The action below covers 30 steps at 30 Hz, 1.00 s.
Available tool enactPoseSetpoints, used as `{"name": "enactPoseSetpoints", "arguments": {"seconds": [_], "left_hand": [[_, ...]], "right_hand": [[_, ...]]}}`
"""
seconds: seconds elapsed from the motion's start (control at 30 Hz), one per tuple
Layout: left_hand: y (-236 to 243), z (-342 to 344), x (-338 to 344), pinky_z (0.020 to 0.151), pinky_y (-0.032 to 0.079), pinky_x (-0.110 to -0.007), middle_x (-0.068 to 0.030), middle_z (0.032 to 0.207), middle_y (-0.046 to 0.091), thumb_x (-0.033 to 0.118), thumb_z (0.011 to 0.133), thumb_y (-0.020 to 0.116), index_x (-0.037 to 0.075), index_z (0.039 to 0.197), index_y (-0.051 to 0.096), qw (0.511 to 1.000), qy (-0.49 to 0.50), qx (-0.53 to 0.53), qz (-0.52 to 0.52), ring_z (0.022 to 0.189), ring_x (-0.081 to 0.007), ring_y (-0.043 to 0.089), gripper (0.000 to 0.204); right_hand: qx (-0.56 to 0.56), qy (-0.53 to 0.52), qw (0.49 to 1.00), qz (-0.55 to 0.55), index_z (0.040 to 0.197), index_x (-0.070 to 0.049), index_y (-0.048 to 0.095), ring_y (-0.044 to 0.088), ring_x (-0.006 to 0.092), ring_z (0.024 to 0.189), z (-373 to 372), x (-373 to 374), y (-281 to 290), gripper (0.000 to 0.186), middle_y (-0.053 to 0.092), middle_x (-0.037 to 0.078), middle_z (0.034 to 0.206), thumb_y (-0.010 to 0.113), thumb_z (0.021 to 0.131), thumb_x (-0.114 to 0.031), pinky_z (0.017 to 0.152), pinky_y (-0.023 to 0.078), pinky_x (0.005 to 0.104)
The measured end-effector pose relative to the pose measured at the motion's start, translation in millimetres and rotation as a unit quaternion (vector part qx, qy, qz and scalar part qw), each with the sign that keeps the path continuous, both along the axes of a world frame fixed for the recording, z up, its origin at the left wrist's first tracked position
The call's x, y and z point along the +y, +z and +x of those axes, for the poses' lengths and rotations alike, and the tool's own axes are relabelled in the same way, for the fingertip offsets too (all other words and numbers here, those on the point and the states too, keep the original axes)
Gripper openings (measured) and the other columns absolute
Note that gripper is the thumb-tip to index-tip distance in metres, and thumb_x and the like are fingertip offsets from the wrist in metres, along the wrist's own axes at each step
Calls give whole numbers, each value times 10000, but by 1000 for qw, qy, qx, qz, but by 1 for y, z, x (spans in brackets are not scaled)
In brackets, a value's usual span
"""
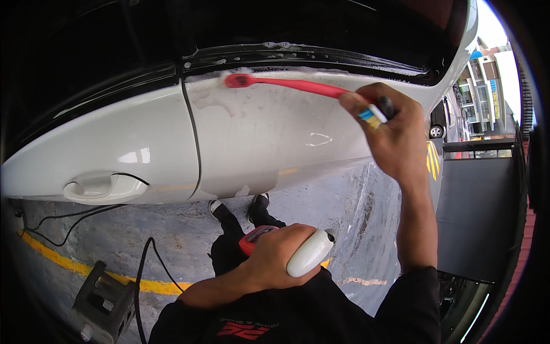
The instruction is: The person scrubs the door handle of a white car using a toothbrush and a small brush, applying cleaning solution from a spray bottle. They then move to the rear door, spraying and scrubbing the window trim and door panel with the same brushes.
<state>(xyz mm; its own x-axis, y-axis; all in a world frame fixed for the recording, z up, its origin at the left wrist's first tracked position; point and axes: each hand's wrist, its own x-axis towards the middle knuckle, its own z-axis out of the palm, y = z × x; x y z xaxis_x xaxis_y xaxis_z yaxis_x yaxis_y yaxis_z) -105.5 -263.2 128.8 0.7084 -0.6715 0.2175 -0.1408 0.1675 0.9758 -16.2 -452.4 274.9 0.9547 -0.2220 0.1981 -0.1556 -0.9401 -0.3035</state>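
Note:
My right hand (392, 129) is closed around the handle of a long red brush (301, 85). Its head touches the foamy top edge of a white car panel (258, 132), just below black window trim (366, 69). A small white, blue and yellow piece (373, 116) with a dark end also shows in this grip. Low in front of my body, my left hand (281, 252) wraps around a white rounded piece (311, 253) with a dark end. On the hand's other side shows a red part (252, 239); I cannot tell whether the two are joined.
The car's door handle (109, 187) is at left, past a panel seam. Dark cables (74, 221) lie on the grey floor (189, 241) by a yellow line (80, 265). A grey plastic stool-like object (106, 298) stands lower left. A dark panel (475, 212) is at right.

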Motion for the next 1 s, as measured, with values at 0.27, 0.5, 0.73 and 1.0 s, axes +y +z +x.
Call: {"name": "enactPoseSetpoints", "arguments": {"seconds": [0.27, 0.5, 0.73, 1.0], "left_hand": [[-7, -8, 6, 699, 564, -330, -119, 913, 693, 119, 670, 803, 15, 1029, 655, 1000, 11, 0, 29, 769, -258, 699, 402], [-1, -11, 1, 713, 560, -338, -119, 921, 692, 138, 667, 812, 19, 1049, 648, 1000, -3, 2, 0, 782, -266, 699, 432], [-6, -17, -2, 704, 558, -332, -120, 927, 690, 153, 669, 815, 16, 1050, 645, 1000, -14, 7, 7, 778, -267, 696, 439], [-9, -12, -1, 703, 559, -332, -124, 928, 687, 159, 668, 819, 17, 1054, 643, 1000, 2, -5, 14, 784, -264, 696, 447]], "right_hand": [[-33, -53, 998, 21, 880, 6, 723, 539, 107, 538, -22, -46, 7, 382, 637, 62, 624, 743, 889, -376, 528, 444, 290], [-18, 24, 999, 38, 829, 6, 693, 486, 104, 522, 11, -37, 0, 406, 597, 72, 592, 783, 850, -389, 511, 420, 316], [10, 70, 997, -6, 838, 1, 706, 535, 127, 546, 31, -6, 10, 366, 637, 69, 631, 782, 858, -356, 541, 449, 292], [6, 64, 998, -22, 783, 5, 673, 433, 95, 501, 28, -12, 1, 405, 532, 50, 554, 780, 857, -379, 490, 398, 317]]}}
